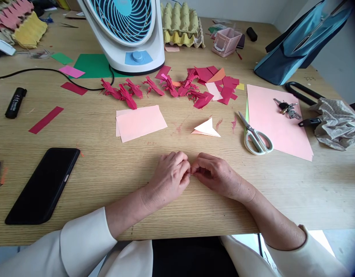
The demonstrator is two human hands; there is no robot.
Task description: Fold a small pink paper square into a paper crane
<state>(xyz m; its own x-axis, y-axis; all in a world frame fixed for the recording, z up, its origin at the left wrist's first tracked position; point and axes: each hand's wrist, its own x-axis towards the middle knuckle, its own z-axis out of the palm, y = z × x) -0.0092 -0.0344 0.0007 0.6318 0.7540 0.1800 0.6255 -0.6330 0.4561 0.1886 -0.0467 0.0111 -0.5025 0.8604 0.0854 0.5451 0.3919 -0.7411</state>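
Observation:
My left hand [173, 175] and my right hand [216, 174] meet above the table near its front edge, fingertips almost touching. Both are closed in a pinch. A tiny reddish bit shows between the fingertips, too small to name. Just beyond them lies a folded pale pink paper piece [206, 128] with pointed ends. Two pale pink paper rectangles [143, 123] overlap to its left. Right of the folded piece are scissors [257, 139] with light grey handles, partly on a stack of pink paper sheets [277, 111].
Several folded, fringed crimson paper pieces [127, 96] and crimson scraps [206, 73] spread before a white fan [134, 57]. A black phone [43, 186] and marker [15, 102] lie left. Keys [287, 107], crumpled grey wrapping [337, 123] and a blue bag [293, 50] are right. Egg trays [181, 23] stand behind.

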